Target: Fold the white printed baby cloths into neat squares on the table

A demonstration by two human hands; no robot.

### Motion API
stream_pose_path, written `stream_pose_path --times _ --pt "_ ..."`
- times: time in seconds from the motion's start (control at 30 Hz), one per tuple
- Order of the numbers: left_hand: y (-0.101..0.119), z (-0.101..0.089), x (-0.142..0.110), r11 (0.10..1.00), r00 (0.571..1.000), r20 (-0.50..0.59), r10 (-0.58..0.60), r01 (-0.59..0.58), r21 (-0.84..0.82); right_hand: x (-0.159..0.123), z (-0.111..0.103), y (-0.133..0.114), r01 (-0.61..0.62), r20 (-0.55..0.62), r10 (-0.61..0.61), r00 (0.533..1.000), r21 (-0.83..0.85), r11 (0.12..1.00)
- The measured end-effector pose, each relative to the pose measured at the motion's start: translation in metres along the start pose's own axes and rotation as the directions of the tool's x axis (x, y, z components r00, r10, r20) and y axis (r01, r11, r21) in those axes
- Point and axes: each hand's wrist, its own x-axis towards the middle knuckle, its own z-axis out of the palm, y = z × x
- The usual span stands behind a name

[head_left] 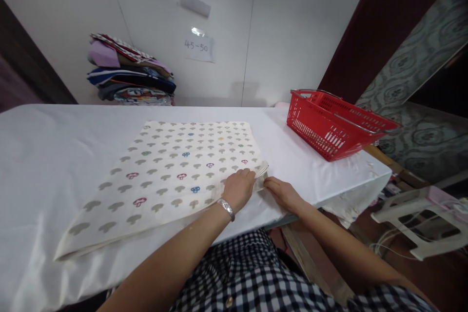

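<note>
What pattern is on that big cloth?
The cloth is cream with mushroom shapes, mostly greyish, a few pink or blue; see the head view.

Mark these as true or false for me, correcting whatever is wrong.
1. The left hand is on the mushroom-print cloth. True.
2. The red shopping basket is right of the cloth. True.
3. The right hand is inside the basket. False: it is at the cloth's near right corner.
4. The cloth's mushrooms are all one color. False: red and blue ones appear among grey-brown ones.
5. The paper sign reads 45-50. True.
</note>
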Motion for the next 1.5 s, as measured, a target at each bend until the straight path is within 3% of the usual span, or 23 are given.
stream_pose_path --times 0.17,0.33,0.47,0.63,0.9,1.33,1.5 --pt "0.001 -0.011 0.001 0.997 0.999 -0.035 0.042 -0.039 0.064 -0.008 -0.01 -0.001 -0.029 -0.112 0.043 0.993 0.128 0.991" --pt "0.01 -0.008 -0.002 0.992 0.994 0.006 0.106 -0.106 0.067 -0.002 -0.016 -0.009 -0.03 -0.228 0.087 0.97 0.242 0.97" --pt "0.011 -0.012 -0.003 0.993 0.996 -0.016 0.084 -0.082 0.08 0.003 -0.016 -0.012 0.024 -0.31 0.05 0.949 0.23 0.973" --pt "0.014 -0.019 -0.003 0.996 0.998 0.02 0.068 -0.069 0.059 0.005 -0.015 -0.012 -0.003 -0.391 0.073 0.917 0.177 0.984" --pt "0.017 -0.011 -0.007 0.995 0.995 0.027 0.096 -0.096 0.009 0.009 -0.015 -0.008 0.032 -0.283 0.028 0.959 0.205 0.978" --pt "0.02 -0.009 -0.011 0.996 0.996 -0.004 0.087 -0.087 0.01 0.011 -0.019 -0.009 0.012 -0.244 0.034 0.969 0.185 0.983" --pt "0.019 -0.007 -0.01 0.992 0.991 -0.049 0.128 -0.127 0.024 0.011 -0.028 -0.017 0.015 -0.114 -0.007 0.993 0.075 0.997"
